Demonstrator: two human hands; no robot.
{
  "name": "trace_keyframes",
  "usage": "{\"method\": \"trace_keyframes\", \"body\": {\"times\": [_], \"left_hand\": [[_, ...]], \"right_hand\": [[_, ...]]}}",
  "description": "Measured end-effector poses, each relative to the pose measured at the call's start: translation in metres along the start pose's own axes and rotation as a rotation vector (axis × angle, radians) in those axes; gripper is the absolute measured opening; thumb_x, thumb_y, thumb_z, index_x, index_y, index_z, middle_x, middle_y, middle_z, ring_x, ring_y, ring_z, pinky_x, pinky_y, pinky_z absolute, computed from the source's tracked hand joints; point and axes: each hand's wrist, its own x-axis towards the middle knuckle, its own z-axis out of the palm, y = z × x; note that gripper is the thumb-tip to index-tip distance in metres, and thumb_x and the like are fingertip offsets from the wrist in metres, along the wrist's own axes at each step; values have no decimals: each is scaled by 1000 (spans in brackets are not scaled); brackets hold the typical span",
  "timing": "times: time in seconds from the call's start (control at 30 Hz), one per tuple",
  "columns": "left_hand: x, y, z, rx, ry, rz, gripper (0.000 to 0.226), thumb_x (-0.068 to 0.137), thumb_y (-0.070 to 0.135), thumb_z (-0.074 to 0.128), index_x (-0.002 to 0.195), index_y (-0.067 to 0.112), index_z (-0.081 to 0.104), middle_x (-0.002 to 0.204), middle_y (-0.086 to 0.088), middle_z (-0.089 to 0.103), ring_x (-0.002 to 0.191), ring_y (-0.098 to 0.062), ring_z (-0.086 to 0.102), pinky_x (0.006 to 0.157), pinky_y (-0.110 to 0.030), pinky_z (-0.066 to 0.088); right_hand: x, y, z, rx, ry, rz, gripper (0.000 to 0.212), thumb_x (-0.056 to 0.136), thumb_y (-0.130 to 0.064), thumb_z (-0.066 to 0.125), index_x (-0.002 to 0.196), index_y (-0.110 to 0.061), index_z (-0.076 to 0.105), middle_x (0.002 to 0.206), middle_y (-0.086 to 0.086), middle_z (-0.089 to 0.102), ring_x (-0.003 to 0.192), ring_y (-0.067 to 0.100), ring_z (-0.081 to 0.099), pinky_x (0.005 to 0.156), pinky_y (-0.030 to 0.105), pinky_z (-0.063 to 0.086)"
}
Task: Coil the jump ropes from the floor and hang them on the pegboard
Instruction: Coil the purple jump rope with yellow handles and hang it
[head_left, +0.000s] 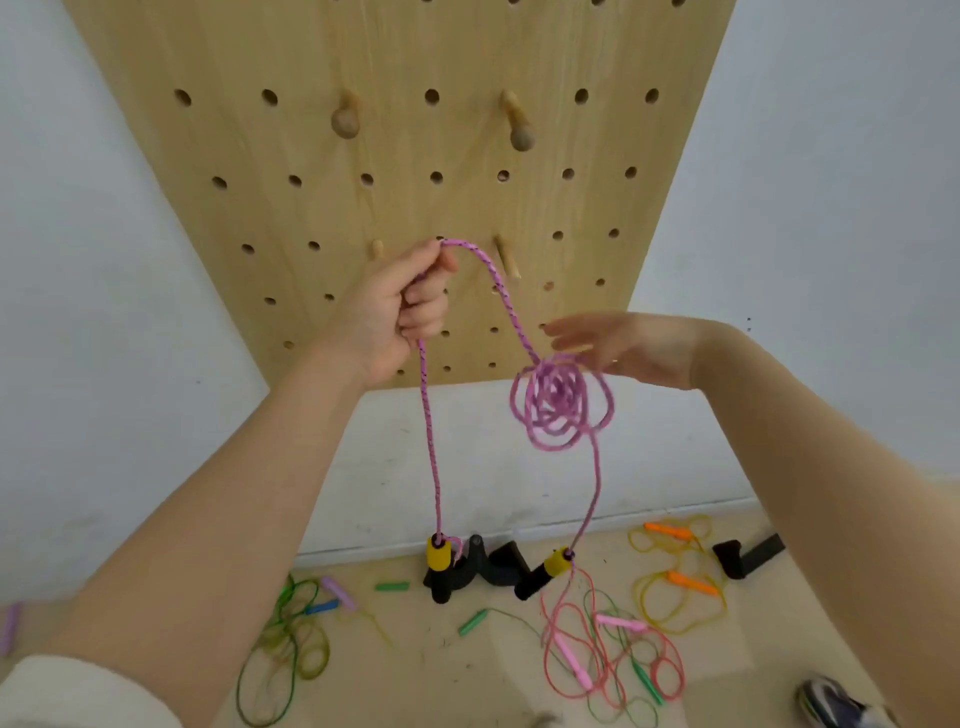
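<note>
Pink braided jump rope (563, 400) with yellow handles, held high before wooden pegboard (395, 171). Left hand (395, 312) grip fisted round upper loop, lifting toward peg (506, 257). Right hand (623, 348) flat-fingered, steadying dangling coil.

We seem to be in a plain activity or storage room: a tall light-wood pegboard with round holes and wooden pegs (395, 171) leans against bare white walls (831, 208), and thin coloured plastic jump ropes (613, 654) lie tangled on the scuffed beige floor (447, 670) beneath.
</note>
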Motion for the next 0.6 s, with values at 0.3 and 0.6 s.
{"method": "trace_keyframes", "body": {"times": [0.3,0.6], "left_hand": [[-46,-10,23,154,-200,-1,40,95,8,36,124,31,51,59,9,41,39,0,24,40,-14,18],[-102,-39,-3,-367,-19,26,17,76,34,68,89,24,72,46,9,30,41,-6,16,37,-14,23]], "right_hand": [[-5,-22,74,172,289,-423,18,96,-10,46,83,-5,57,50,-10,38,45,6,33,48,19,29],[-4,32,72,-5,661,-139,29,91,-32,56,70,-11,57,58,-2,37,53,13,31,51,23,26]]}}
